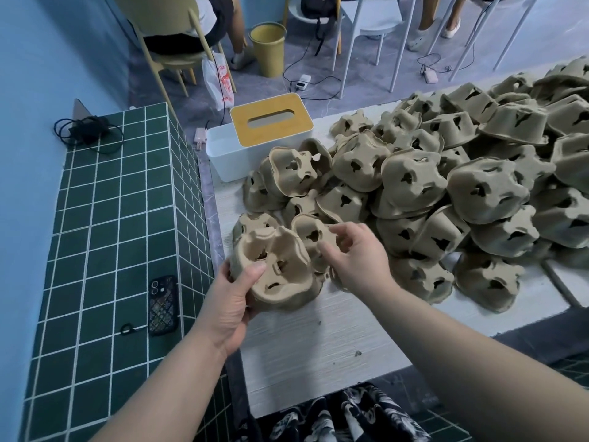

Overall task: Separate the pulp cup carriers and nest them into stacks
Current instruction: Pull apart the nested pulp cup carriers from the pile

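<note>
While the left hand (231, 301) is gripping a tan moulded-pulp cup carrier (276, 272) by its near rim, the right hand (353, 256) is pinching another (314, 236) just right; light, stiff, tearable, they are probably best held at rims.

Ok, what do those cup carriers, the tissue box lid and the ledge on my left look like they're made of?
Cup carrier in the left hand: moulded paper pulp, matte tan, with a rough fibrous surface and soft edges.
Tissue box lid: probably bamboo or light wood, smooth and yellowish; the grain is too faint to be sure.
Ledge: glazed dark green square tiles with pale grout lines, slightly shiny.
</note>
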A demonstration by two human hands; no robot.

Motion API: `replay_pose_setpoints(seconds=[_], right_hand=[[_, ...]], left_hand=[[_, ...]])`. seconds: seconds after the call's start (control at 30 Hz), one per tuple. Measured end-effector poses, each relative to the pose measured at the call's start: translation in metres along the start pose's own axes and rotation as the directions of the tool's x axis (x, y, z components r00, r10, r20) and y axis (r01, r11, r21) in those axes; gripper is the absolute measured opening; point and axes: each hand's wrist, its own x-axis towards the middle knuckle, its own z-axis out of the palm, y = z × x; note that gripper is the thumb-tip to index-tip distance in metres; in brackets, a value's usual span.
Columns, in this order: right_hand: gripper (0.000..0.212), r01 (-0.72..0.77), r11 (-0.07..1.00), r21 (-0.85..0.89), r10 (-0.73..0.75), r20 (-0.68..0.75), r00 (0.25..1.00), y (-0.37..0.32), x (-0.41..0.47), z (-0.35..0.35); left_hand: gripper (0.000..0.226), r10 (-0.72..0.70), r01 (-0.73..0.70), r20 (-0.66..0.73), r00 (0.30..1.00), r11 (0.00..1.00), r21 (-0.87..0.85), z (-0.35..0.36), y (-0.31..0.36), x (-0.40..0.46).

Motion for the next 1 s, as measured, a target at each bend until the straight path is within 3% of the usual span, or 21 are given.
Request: replay_pose_setpoints(seconds=[0.23, 0.33, 0.53, 0.67, 0.83, 1.0], right_hand=[[0.041, 0.086, 0.971, -0.224, -0.08, 0.035, 0.996, 0.0, 0.037, 0.011], [0.039, 0.106, 0.945, -0.308, -0.085, 0.081, 0.993, -0.002, 0.043, 0.015], [0.038, 0.13, 0.93, -0.344, -0.09, 0.129, 0.988, 0.0, 0.046, 0.018], [0.035, 0.1, 0.96, -0.26, -0.079, 0.09, 0.993, -0.002, 0.039, 0.009], [0.035, 0.025, 1.0, 0.018, -0.024, -0.071, 0.997, -0.005, 0.026, -0.013], [0.052, 0.02, 0.97, 0.243, 0.014, -0.138, 0.99, -0.007, 0.008, -0.035]], left_hand=[[0.06, 0.006, -0.012, -0.086, 0.996, 0.998, -0.068, -0.012, 0.001, 0.0], [0.065, -0.006, -0.002, -0.095, 0.995, 0.997, -0.079, -0.016, -0.001, 0.001], [0.064, -0.001, -0.008, -0.099, 0.995, 0.996, -0.093, -0.019, -0.002, 0.0], [0.062, 0.003, -0.01, -0.1, 0.995, 0.997, -0.072, -0.017, 0.0, -0.001], [0.062, 0.019, -0.024, -0.098, 0.995, 0.998, -0.053, -0.009, 0.003, -0.003], [0.062, 0.044, -0.046, -0.075, 0.996, 0.999, -0.022, 0.002, 0.004, 0.0]])
